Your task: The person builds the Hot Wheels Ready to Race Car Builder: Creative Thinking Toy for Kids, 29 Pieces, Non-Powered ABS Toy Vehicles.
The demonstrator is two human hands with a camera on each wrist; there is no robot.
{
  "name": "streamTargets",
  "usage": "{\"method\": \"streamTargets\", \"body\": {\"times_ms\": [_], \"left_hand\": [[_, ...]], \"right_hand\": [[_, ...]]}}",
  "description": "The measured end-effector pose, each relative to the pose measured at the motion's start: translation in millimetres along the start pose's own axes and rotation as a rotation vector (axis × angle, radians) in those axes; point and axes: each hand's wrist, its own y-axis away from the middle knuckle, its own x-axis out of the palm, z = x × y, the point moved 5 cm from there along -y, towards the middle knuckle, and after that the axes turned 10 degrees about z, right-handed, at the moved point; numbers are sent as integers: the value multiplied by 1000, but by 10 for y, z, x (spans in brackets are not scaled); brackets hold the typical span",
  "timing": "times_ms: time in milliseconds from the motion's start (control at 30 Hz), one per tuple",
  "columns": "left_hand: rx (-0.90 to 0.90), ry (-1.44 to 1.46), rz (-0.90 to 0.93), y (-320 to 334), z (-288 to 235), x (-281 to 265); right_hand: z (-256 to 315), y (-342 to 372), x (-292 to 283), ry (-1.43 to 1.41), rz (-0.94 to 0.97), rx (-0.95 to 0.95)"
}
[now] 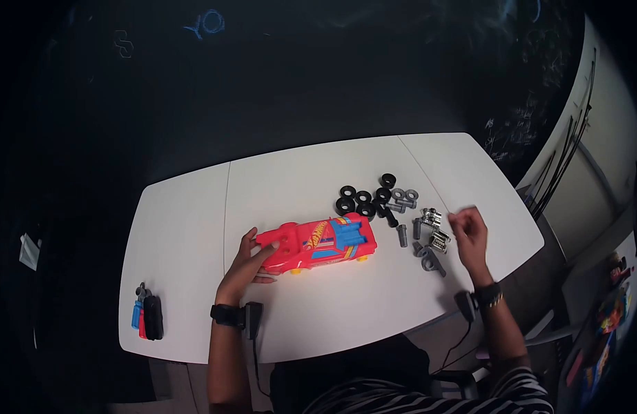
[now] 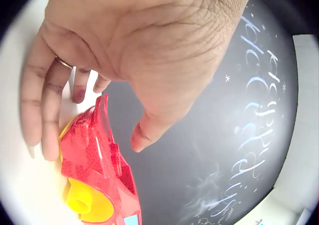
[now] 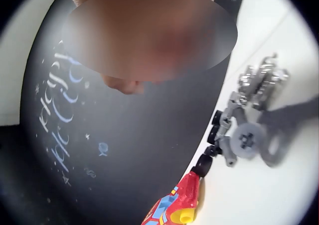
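Observation:
A red toy car (image 1: 318,243) with blue and yellow trim lies on the white table, its yellow hubs showing. My left hand (image 1: 246,265) is at its left end, thumb over the top and fingers along the side. In the left wrist view, the thumb stands apart from the red body (image 2: 97,150) and the fingers are fairly straight. My right hand (image 1: 472,231) hovers right of the loose parts with bent fingers; nothing shows in it. Blur covers most of that hand in the right wrist view. Chrome pieces (image 1: 436,231) and a grey round-headed part (image 3: 247,140) lie nearest it.
Several black tyres (image 1: 345,205) are gathered behind the car, with grey rings (image 1: 405,194) and grey bolts (image 1: 402,235) to their right. Blue, red and black tools (image 1: 147,316) lie at the table's left front. A blackboard (image 1: 318,83) rises behind the table (image 1: 173,228).

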Motion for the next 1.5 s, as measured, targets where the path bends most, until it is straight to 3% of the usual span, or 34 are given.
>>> {"method": "streamTargets", "body": {"times_ms": [100, 133, 200, 233, 300, 367, 467, 533, 700, 800, 900, 967, 1067, 1167, 1300, 1433, 1500], "left_hand": [[22, -15, 15, -49, 70, -23], [27, -13, 12, -44, 94, -31], [51, -12, 18, -15, 128, -37], [53, -8, 14, 17, 151, -37], [74, 78, 29, 88, 178, -21], [72, 154, 50, 187, 181, -3], [83, 305, 82, 275, 193, 42], [101, 389, 93, 300, 299, -3], [184, 917, 86, 244, 468, -84], [204, 980, 133, 211, 459, -60], [230, 991, 140, 201, 434, -40], [263, 1026, 175, 186, 400, -23], [294, 1073, 215, 127, 451, -36], [288, 1061, 200, 170, 450, -15], [291, 1028, 201, 185, 459, -17], [324, 1029, 235, 152, 523, -28], [339, 1040, 244, 131, 518, -23]], "right_hand": [[407, -534, 390, 212, 306, 78], [381, -693, 449, 212, 306, 72], [191, -964, 704, 414, 487, -31], [152, -1063, 770, 415, 490, -35], [-21, -1218, 912, 619, 611, 100], [-229, -1345, 970, 630, 639, 133], [-480, -1461, 1083, 668, 809, 17], [-578, -1451, 1187, 696, 826, -21], [-538, -1406, 1378, 753, 851, -35], [-366, -1380, 1373, 790, 854, -12], [42, -1335, 1344, 737, 711, -55], [342, -1140, 1321, 246, 609, 1], [788, -698, 1411, 39, 695, -48], [1119, -402, 1505, 223, 711, -206], [1053, -328, 1653, 269, 648, -386], [976, -325, 1726, 345, 652, -382], [971, -335, 1703, 420, 596, -482]]}}
